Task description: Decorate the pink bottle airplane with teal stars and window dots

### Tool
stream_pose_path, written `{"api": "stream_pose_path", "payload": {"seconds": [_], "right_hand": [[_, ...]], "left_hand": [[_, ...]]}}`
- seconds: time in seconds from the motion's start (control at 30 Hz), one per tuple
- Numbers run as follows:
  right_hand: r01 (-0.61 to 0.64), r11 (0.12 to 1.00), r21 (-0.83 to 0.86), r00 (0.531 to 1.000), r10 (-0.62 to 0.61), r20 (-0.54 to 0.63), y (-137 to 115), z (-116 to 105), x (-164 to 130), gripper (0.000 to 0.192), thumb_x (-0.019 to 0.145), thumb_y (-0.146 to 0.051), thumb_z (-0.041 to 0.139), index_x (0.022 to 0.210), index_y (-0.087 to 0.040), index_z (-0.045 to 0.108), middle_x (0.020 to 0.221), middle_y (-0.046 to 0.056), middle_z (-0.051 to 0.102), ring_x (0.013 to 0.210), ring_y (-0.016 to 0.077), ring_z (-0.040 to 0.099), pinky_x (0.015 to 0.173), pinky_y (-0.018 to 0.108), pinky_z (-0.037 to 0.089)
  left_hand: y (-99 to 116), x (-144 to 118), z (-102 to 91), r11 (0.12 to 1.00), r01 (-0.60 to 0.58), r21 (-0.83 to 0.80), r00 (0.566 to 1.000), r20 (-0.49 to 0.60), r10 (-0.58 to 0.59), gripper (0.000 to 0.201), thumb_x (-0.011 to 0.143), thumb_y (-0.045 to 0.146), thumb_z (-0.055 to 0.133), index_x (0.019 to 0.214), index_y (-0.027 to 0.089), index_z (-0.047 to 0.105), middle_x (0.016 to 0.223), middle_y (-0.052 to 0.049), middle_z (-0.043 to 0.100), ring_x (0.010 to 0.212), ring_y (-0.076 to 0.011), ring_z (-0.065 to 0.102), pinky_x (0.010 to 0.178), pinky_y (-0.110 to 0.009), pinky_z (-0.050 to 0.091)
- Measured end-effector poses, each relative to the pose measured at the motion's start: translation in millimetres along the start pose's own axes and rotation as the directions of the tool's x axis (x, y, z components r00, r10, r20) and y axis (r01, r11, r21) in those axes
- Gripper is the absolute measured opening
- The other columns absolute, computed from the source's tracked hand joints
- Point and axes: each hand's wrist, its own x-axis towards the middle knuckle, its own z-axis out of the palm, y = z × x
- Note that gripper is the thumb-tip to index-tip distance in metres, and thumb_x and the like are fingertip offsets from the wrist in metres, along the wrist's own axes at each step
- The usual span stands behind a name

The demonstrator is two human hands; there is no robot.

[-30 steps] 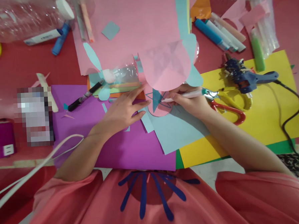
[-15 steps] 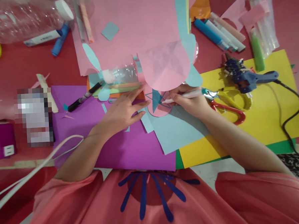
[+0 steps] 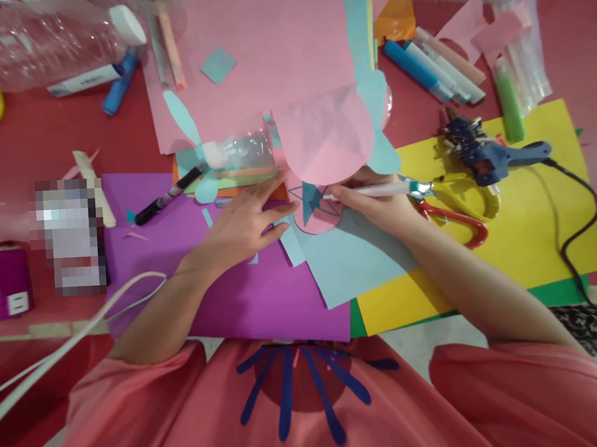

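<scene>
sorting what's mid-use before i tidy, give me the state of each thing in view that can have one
star, outlined, partly coloured in
white marker, uncapped, held in the right grip, tip at the star
left grip, open, spread beside the star
large plastic bottle, capped, on its side
small plastic bottle, capped, on its side
glue gun, on its side, power state unclear
scissors, handles apart, blades mostly hidden

The scissors [image 3: 445, 194] lie right of the star [image 3: 309, 200], beside the glue gun [image 3: 493, 160].
</scene>
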Motion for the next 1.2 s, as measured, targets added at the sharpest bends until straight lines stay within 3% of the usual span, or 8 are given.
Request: {"api": "stream_pose_path", "payload": {"seconds": [0.23, 0.47, 0.67, 0.8, 0.97, 1.2], "right_hand": [[0.042, 0.994, -0.103, 0.997, -0.049, -0.058, 6.8, 5.5, 0.9, 0.023, 0.08, -0.034, 0.066, 0.063, -0.022, 0.056, 0.058, -0.002, 0.057, 0.057, 0.0111, 0.051, 0.054, 0.027, 0.04], [0.033, 0.989, -0.141, 0.997, -0.042, -0.064, 5.8, 6.7, -0.4, 0.027, 0.081, -0.037, 0.066, 0.061, -0.022, 0.056, 0.056, -0.002, 0.055, 0.054, 0.0109, 0.046, 0.051, 0.028, 0.036], [0.011, 0.996, -0.087, 1.0, -0.01, 0.008, 1.4, 5.1, 1.5, 0.031, 0.079, -0.036, 0.066, 0.057, -0.021, 0.051, 0.057, -0.003, 0.051, 0.055, 0.0098, 0.045, 0.054, 0.028, 0.037], [-0.024, 0.998, -0.061, 1.0, 0.024, -0.003, 3.1, 4.3, 3.0, 0.026, 0.079, -0.037, 0.065, 0.06, -0.021, 0.056, 0.059, -0.002, 0.056, 0.057, 0.0104, 0.051, 0.055, 0.027, 0.04], [0.031, 0.997, -0.074, 0.998, -0.035, -0.053, 3.8, 7.2, 1.6, 0.032, 0.082, -0.039, 0.063, 0.059, -0.023, 0.05, 0.057, -0.003, 0.053, 0.057, 0.0103, 0.05, 0.058, 0.027, 0.042], [0.032, 0.987, -0.157, 0.998, -0.041, -0.053, 2.1, 5.7, 2.0, 0.025, 0.076, -0.022, 0.063, 0.057, -0.022, 0.047, 0.053, -0.005, 0.048, 0.052, 0.0091, 0.043, 0.051, 0.026, 0.035]], "left_hand": [[1.0, -0.1, -1.0, 1.0, 0.012, -0.012, 1.0, 0.015, -0.012, 0.033, 0.099, 0.033, 0.05, 0.127, 0.025, 0.065, 0.156, -0.011, 0.039, 0.132, -0.0323, 0.051, 0.106, -0.049, 0.047], [0.6, -0.2, 1.0, 1.0, 0.015, -0.016, 1.0, -0.004, -0.015, 0.031, 0.098, 0.033, 0.052, 0.124, 0.025, 0.067, 0.155, -0.009, 0.041, 0.13, -0.0291, 0.053, 0.107, -0.046, 0.048], [1.3, 0.5, 0.5, 1.0, 0.015, -0.005, 1.0, -0.006, -0.015, 0.032, 0.098, 0.032, 0.05, 0.124, 0.024, 0.067, 0.152, -0.009, 0.044, 0.13, -0.0292, 0.052, 0.107, -0.046, 0.048], [1.2, 0.4, 0.4, 1.0, 0.022, 0.0, 1.0, -0.006, -0.022, 0.032, 0.098, 0.033, 0.051, 0.125, 0.027, 0.067, 0.152, -0.008, 0.044, 0.129, -0.029, 0.053, 0.105, -0.046, 0.049], [1.4, 0.7, -0.5, 1.0, 0.015, -0.007, 1.0, 0.01, -0.015, 0.033, 0.099, 0.032, 0.05, 0.126, 0.024, 0.065, 0.155, -0.01, 0.04, 0.131, -0.0305, 0.051, 0.106, -0.048, 0.047], [2.1, 0.7, -1.4, 1.0, 0.02, 0.002, 1.0, 0.01, -0.02, 0.033, 0.098, 0.031, 0.053, 0.128, 0.025, 0.065, 0.154, -0.011, 0.042, 0.133, -0.0313, 0.05, 0.108, -0.05, 0.047]]}}
